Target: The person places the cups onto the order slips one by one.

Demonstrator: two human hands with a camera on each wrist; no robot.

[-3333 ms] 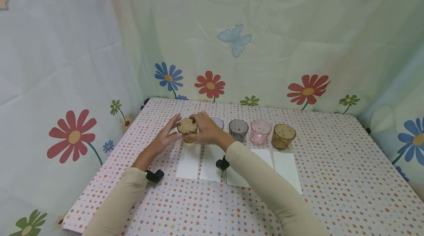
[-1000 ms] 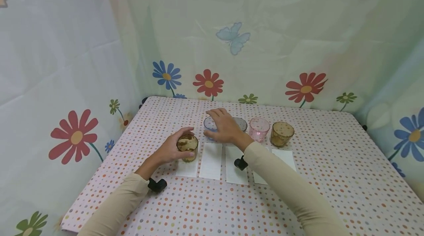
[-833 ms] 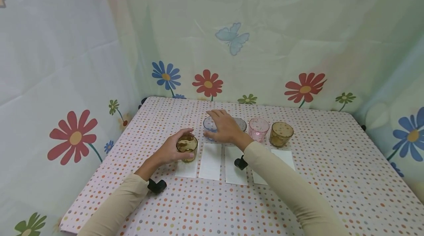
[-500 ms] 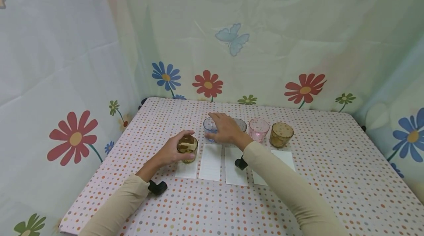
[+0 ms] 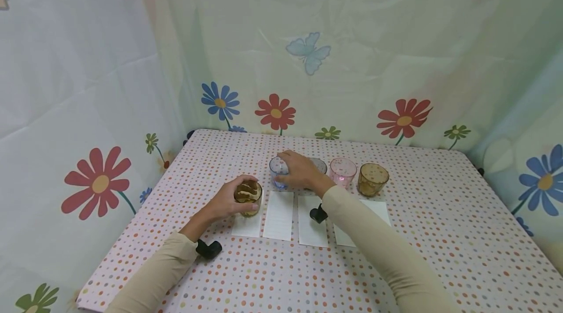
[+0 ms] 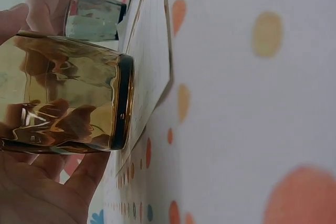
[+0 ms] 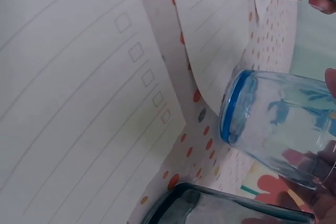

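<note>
The left hand [image 5: 226, 200] held an amber glass cup [image 5: 248, 195] over the far end of the leftmost white paper sheet [image 5: 246, 226]. The right hand [image 5: 301, 171] gripped a blue-tinted glass cup [image 5: 278, 166] just beyond the second sheet [image 5: 279, 215], partly hiding a grey glass cup [image 5: 320, 164]. Farther right, a pink glass cup [image 5: 343, 172] and a brownish-yellow glass cup [image 5: 373, 181] stood on the polka-dot tablecloth [image 5: 264, 279], before a flower-printed curtain [image 5: 246, 10].

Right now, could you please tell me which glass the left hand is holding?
The left hand holds the leftmost amber glass, over the leftmost paper; the other amber glass stands untouched at the far right.
</note>
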